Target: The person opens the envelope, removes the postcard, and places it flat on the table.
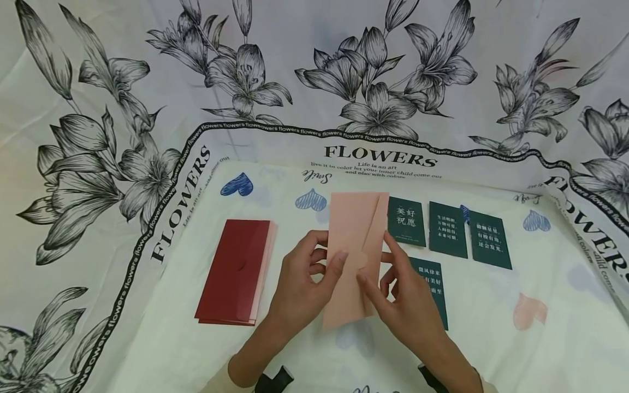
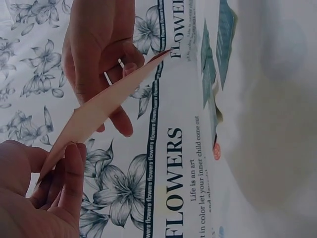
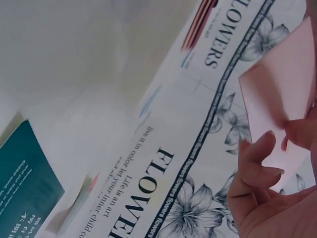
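Observation:
A long, pale pink paper envelope (image 1: 355,218) stands upright in front of me, its flap side with a small rounded tab facing me. My left hand (image 1: 301,286) grips its left edge, thumb across the front and fingers behind. At the right edge, my right hand (image 1: 411,300) pinches the envelope, its thumb near the tab and index finger along the side. From the left wrist view, the envelope (image 2: 106,106) appears nearly edge-on between both hands. The right wrist view shows the right thumb pressing on the envelope's face (image 3: 265,114).
Left of my hands lies a stack of dark red folders or envelopes (image 1: 235,270) with pink edges. Several dark green cards with white writing, including one (image 1: 448,229), lie to the right, partly behind the right hand. A flower-printed white cloth (image 1: 162,349) covers the surface.

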A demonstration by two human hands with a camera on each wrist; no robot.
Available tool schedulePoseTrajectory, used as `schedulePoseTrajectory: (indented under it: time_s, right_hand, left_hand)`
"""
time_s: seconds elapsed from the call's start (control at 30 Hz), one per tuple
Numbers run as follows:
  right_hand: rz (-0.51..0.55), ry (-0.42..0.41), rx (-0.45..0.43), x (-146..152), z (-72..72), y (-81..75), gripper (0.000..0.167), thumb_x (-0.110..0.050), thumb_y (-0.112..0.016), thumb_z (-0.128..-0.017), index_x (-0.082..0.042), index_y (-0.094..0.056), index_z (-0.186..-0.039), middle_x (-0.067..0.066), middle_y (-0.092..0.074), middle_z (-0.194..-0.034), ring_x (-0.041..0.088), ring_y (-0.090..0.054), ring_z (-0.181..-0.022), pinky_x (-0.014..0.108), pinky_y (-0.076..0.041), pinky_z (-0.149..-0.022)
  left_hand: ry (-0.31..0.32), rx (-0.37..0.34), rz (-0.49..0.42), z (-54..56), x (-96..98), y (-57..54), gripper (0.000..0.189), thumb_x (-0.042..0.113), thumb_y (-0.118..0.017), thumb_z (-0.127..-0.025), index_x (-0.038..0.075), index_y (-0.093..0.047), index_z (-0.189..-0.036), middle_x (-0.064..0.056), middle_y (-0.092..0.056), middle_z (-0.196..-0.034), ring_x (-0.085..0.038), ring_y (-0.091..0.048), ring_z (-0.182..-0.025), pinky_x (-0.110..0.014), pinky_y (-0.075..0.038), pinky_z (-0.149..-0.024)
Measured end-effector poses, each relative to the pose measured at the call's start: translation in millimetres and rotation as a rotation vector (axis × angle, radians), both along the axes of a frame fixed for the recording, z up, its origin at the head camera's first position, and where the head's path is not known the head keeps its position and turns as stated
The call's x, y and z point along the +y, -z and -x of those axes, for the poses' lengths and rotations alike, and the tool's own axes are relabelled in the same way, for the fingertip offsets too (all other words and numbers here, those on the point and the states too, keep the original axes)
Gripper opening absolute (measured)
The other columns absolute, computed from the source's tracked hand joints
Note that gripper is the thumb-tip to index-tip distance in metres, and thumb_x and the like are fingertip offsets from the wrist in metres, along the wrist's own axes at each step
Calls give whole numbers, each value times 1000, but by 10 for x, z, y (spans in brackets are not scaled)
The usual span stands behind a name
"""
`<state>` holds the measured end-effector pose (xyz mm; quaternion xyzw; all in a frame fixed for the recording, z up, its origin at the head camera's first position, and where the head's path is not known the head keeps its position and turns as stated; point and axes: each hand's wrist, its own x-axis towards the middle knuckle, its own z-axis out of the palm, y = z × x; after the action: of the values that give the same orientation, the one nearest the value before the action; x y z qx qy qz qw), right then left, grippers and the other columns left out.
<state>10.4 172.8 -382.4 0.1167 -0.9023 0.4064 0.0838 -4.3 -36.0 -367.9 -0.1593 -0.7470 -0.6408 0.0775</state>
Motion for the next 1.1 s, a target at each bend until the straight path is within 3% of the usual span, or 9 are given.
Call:
schedulePoseTrajectory:
  time_s: [0.23,0.3,0.4,0.53,0.73,0.8,0.97,1.1]
  right_hand:
    - [-138,-20,-7,36,-21,36,84,-31,-74,-100,-26,-25,-168,2,-74,-129,2,-52,-60,22,-43,-48]
    - [-132,-33,-8,70,-35,25,79,-26,-71,-102,-28,-27,-167,3,-73,-132,2,-51,-59,22,-43,-47]
    - [-29,-73,-12,141,-57,-4,68,-14,-65,-103,-27,-35,-163,4,-73,-132,4,-57,-64,24,-47,-51]
    - [102,-124,2,228,-86,-25,55,-2,-58,-105,-17,-43,-156,7,-76,-126,6,-69,-73,28,-55,-61]
    - [144,-123,24,288,-106,-11,49,1,-56,-105,-13,-47,-151,9,-76,-125,9,-74,-85,29,-60,-70]
    - [217,-145,9,314,-105,6,47,3,-54,-106,-11,-47,-150,10,-77,-121,10,-71,-79,27,-57,-65]
    - [497,-231,-87,389,-96,45,35,4,-39,-111,3,-46,-145,9,-71,-94,20,-56,-63,34,-49,-54]
    - [565,-235,-127,433,-89,50,32,-1,-35,-114,4,-47,-142,5,-70,-88,22,-62,-66,37,-53,-54]
  left_hand:
    - [23,-9,33,-31,10,7,35,20,-71,-104,10,-58,-135,-3,-67,-124,-14,-75,-108,-30,-63,-81]
    - [16,-12,42,-23,-2,14,36,21,-70,-104,10,-58,-136,-3,-66,-125,-13,-75,-108,-29,-62,-82]
    - [-5,-12,40,0,-43,20,36,21,-70,-104,10,-57,-137,-4,-67,-124,-13,-76,-106,-29,-62,-83]
    - [-5,-20,11,34,-95,24,37,20,-69,-105,10,-56,-138,-5,-68,-126,-12,-76,-104,-31,-62,-84]
    - [24,-26,7,55,-111,46,36,22,-66,-107,8,-56,-138,-6,-69,-129,-13,-77,-104,-32,-62,-85]
    - [29,-32,-9,62,-122,57,35,21,-66,-107,8,-56,-138,-7,-69,-129,-15,-77,-104,-32,-62,-84]
    - [42,-91,-107,89,-171,66,32,19,-66,-107,10,-57,-136,-7,-69,-129,-18,-78,-104,-35,-63,-82]
    - [51,-131,-153,93,-200,57,33,20,-66,-107,10,-57,-137,-9,-69,-127,-20,-78,-102,-38,-64,-80]
